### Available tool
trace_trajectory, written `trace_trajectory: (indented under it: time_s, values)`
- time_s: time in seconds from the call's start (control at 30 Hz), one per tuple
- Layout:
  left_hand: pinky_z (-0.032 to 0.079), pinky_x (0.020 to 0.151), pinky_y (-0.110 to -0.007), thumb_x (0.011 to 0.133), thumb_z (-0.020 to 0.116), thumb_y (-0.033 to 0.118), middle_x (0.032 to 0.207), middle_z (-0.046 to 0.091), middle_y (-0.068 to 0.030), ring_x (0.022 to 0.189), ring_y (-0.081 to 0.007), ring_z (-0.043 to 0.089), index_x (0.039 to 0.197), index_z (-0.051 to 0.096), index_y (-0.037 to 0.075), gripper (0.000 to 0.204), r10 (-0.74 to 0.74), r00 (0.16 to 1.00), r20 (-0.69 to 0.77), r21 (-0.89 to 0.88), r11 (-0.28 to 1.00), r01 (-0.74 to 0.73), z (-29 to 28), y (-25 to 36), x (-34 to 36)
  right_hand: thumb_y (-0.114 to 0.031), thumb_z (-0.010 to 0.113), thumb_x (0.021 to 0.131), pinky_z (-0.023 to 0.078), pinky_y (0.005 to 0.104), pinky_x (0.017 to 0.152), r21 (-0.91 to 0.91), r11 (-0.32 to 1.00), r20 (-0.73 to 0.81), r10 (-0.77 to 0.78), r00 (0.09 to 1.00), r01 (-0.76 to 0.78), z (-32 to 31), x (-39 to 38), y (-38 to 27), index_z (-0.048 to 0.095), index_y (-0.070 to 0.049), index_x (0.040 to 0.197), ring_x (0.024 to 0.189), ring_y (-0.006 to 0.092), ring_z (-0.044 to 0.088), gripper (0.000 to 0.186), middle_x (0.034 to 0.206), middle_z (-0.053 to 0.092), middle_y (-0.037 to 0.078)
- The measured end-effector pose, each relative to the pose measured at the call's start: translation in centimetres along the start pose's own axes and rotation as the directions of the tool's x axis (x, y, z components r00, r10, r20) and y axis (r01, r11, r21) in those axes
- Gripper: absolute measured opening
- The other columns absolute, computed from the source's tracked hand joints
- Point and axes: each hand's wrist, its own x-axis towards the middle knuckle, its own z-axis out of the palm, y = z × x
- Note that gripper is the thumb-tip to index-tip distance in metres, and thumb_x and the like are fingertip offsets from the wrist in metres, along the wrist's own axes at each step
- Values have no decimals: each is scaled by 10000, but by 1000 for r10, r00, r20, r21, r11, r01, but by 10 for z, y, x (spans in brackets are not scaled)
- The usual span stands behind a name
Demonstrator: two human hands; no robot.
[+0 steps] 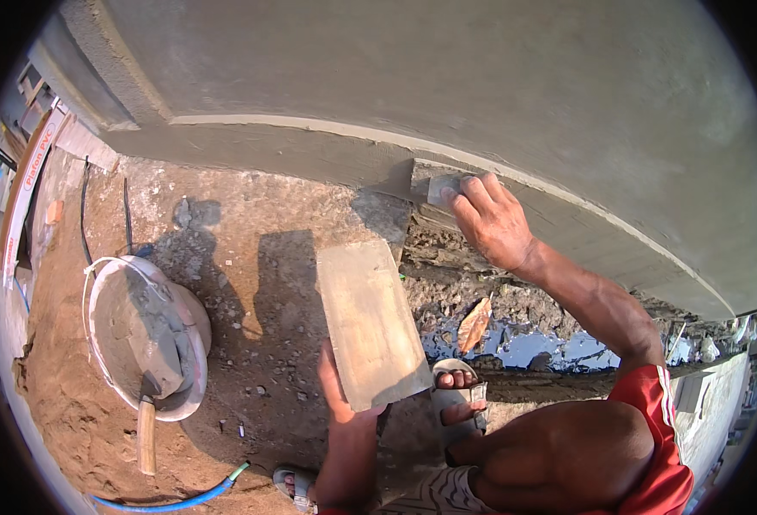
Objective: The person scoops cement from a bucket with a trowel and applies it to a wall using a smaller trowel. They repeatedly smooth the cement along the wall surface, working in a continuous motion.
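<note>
My right hand [490,221] is closed on the grip of a plastering float [421,178], its flat face against the low band of grey wall [310,150] under a narrow raised ledge. Lower down, my left hand [337,386] grips a rectangular mortar board [371,322] from beneath, so most of its fingers are hidden. The board's pale, smeared face is turned up and carries no heap of mortar. To the left stands a white bucket [198,322] of wet grey mortar [121,318]. A trowel [146,433] rests in it, its wooden handle hanging over the rim.
Plastered wall [464,69] fills the top. Below the float runs a muddy trench with dark water [559,348] and a dry leaf [475,324]. A blue hose [172,500] lies near the bucket; dark rods [127,215] stand behind it. Boards [30,184] lean at far left.
</note>
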Motion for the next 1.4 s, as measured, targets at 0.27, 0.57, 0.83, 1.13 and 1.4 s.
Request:
trace_trajectory:
  time_s: [0.27,0.57,0.83,1.13,1.4]
  values:
    - [478,975,-437,1010,308,361,1350,525,-152,1188,-289,557,1383,423,21,518,-126,991,51,-334,933,135,-15,0,1,-104,641,762,510,351,715,80,995,9,-62,998,61,-23,7,-8,543,-64,1015,869,234,495,274,932,471,72]
    - [478,961,-459,998,359,359,1320,557,-144,1164,-305,572,1363,455,26,503,-247,969,-9,-412,884,221,5,3,3,-82,633,766,531,365,757,40,995,141,-101,985,96,8,24,-9,523,-56,1004,917,236,499,264,957,474,88]
    - [469,976,-467,986,389,359,1311,565,-154,1153,-320,580,1359,467,24,507,-274,962,-21,-427,872,239,-12,10,-1,-68,645,773,528,368,702,63,991,-2,-120,993,120,11,68,-18,532,-33,1007,870,245,501,262,926,473,89]
    - [485,954,-458,974,405,386,1297,569,-161,1141,-311,587,1361,458,19,536,-232,970,-74,-379,906,188,-10,10,-4,-94,634,786,549,357,717,131,976,-3,-178,984,177,2,93,-35,513,-41,976,907,239,514,231,948,480,96]
    - [483,960,-455,959,414,401,1287,573,-165,1130,-313,594,1364,451,6,567,-268,962,-51,-396,890,227,-1,14,1,-54,639,776,547,350,740,-5,972,167,-232,958,236,22,98,-42,518,-31,999,918,234,524,255,963,493,109]
